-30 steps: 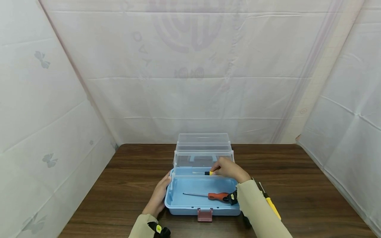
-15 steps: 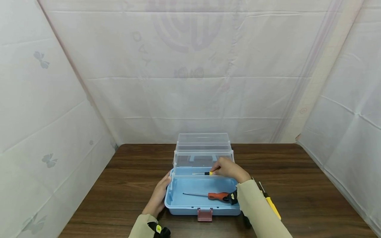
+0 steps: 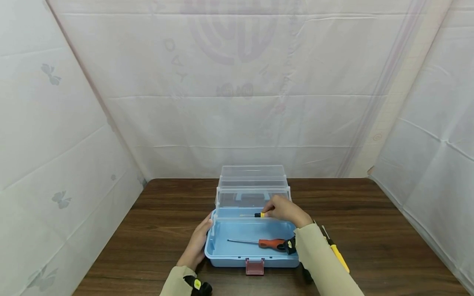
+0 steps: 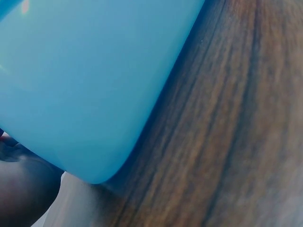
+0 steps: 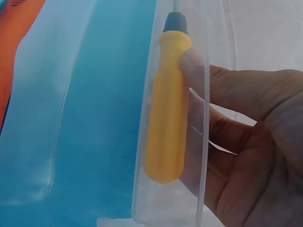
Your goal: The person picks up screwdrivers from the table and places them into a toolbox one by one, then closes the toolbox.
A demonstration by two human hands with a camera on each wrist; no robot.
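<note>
A light blue toolbox (image 3: 255,263) with a pink latch stands with its clear lid (image 3: 253,172) raised. My right hand (image 3: 286,211) pinches the yellow handle of a small screwdriver (image 5: 165,118) by its black collar. That screwdriver lies level within the clear plastic tray (image 5: 142,208), seen through its wall. My left hand (image 3: 198,240) lies along the toolbox's left side, fingers against the outside and the thumb near the rim; the left wrist view shows mostly the blue wall (image 4: 94,85). A red-handled screwdriver (image 3: 270,244) rests on the toolbox floor.
On the brown wooden table (image 3: 163,222), another yellow-handled screwdriver (image 3: 340,258) lies right of the toolbox, partly behind my right sleeve (image 3: 322,263). A second metal tip shows beside it. White sheeting (image 3: 237,123) hangs behind the table and on both sides.
</note>
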